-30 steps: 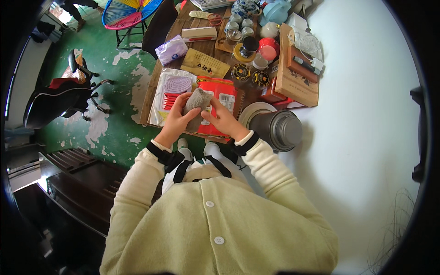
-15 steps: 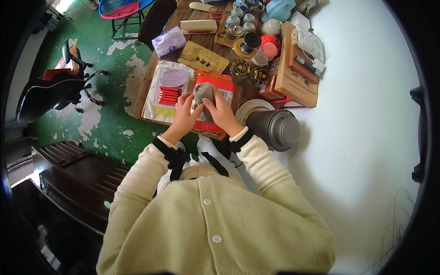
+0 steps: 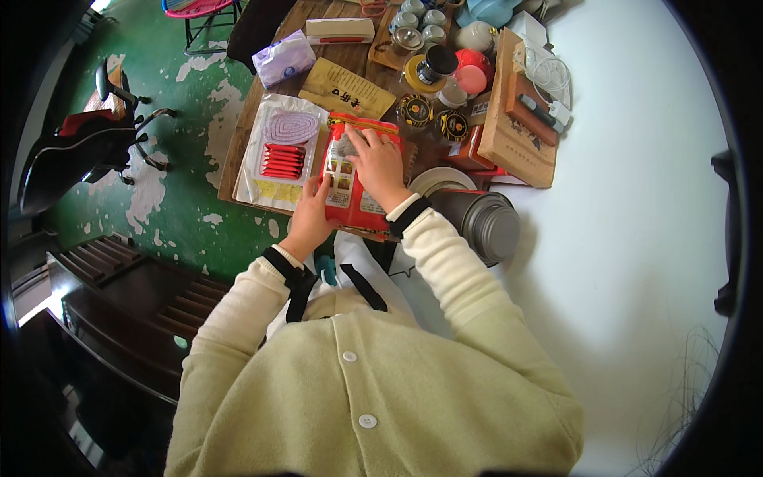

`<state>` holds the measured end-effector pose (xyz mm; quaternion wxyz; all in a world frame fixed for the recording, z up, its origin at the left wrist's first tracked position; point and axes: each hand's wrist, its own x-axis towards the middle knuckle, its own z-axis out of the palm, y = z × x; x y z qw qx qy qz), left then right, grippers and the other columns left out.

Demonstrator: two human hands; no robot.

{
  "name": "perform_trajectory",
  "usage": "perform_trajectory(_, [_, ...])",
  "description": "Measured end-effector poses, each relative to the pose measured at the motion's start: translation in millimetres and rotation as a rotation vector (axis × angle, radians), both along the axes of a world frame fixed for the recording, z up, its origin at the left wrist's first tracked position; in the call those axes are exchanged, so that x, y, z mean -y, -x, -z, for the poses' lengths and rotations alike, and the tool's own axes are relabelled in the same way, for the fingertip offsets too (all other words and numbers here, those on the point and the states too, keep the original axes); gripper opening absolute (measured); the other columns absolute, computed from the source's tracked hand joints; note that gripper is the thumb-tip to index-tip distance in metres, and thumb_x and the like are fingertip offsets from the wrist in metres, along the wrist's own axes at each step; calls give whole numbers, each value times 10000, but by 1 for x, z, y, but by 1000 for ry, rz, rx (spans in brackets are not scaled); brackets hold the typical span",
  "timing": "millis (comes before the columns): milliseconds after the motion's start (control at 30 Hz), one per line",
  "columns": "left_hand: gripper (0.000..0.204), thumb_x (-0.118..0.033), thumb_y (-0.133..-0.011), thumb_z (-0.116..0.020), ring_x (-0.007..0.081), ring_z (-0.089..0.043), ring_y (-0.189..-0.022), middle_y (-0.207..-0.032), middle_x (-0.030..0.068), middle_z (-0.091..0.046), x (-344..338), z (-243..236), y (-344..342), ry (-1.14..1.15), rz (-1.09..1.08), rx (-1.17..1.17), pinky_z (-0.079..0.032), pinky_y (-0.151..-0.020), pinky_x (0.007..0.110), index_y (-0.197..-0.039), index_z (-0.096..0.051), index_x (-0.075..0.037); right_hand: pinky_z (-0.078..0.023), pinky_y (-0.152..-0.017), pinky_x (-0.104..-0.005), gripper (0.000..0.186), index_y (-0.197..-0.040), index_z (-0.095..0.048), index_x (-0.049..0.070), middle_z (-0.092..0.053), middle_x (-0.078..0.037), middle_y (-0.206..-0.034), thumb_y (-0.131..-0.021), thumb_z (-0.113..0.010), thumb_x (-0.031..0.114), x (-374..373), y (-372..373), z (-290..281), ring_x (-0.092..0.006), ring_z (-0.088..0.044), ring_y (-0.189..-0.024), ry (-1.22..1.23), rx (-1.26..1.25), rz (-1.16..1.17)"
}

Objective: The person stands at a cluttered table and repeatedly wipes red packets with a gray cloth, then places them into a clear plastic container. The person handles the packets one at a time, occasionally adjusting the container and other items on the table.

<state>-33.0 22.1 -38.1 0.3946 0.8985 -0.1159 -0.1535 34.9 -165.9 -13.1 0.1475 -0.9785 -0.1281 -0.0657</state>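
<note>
A red packet [image 3: 367, 208] with a pale label panel lies on the wooden table in front of me. On its upper part sits a small grey rolled cloth [image 3: 345, 148], partly covered by my right hand [image 3: 378, 165]; its fingers and thumb are about the roll. My left hand [image 3: 310, 218] rests at the packet's left edge, fingers stretched out and touching it, with nothing held. Left of the packet, a clear tray holds a coiled lilac cloth strip [image 3: 288, 127] and a stack of small red sachets [image 3: 282, 161], on white paper [image 3: 248, 176].
Beyond lie a brown paper envelope [image 3: 346, 89], a tissue pack [image 3: 284, 59] and a long box [image 3: 340, 31]. Lidded jars [image 3: 415, 111] and small glass cups [image 3: 434, 34] stand farther right. A cardboard box [image 3: 520, 155] and a grey metal canister [image 3: 490, 226] border the right side.
The grey roll, held up between both hands before, is now down on the red packet under my right hand. My left hand has let go of it and moved down to the packet's left edge.
</note>
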Motion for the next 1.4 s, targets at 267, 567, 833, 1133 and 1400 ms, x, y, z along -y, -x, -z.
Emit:
perform_trajectory(267, [959,-29,-656,-831,412,-518,-1274,-1453,201,-411,-10,7,-1,114,23,15,-508,-1008,426,-1507,-391,-27,-498,-815,-450,608,-1428,-555,181,-578,-65,-1100,-848,-731,227,-9,28,-9,-312,-591,-953,-57,-75,-76])
perform_trajectory(567, [869,-12,-675,-823,390,-586,-1184,-1324,174,-556,-21,12,-2,243,-51,-109,-521,-966,418,-1465,-466,-51,-488,-834,-454,635,-1440,-518,154,-581,-74,-1125,-845,-731,219,-8,32,-17,-319,-592,-998,-224,-74,-78])
perform_trajectory(833, [833,-68,-699,-839,386,-640,-1050,-1263,157,-589,-16,-11,-2,-3,-10,-69,-543,-863,438,-1455,-486,-76,-487,-897,-473,676,-1495,-449,171,-555,-88,-1286,-878,-724,208,-11,-5,-2,-334,-577,-1105,23,-48,112])
perform_trajectory(1133, [823,-67,-693,-840,392,-636,-1053,-1240,173,-596,-15,-8,-4,3,-15,-59,-537,-873,429,-1444,-505,-52,-455,-835,-464,706,-1497,-464,165,-531,-90,-1160,-846,-736,160,-9,43,-12,-323,-553,-1012,-38,-144,-54])
perform_trajectory(1400, [644,-88,-753,-813,360,-664,-988,-1172,152,-622,-30,-22,4,75,-100,-11,-556,-805,418,-1356,-589,-72,-456,-940,-453,658,-1476,-493,146,-553,-118,-1219,-860,-721,145,-5,69,-29,-340,-558,-1100,-270,-353,-143])
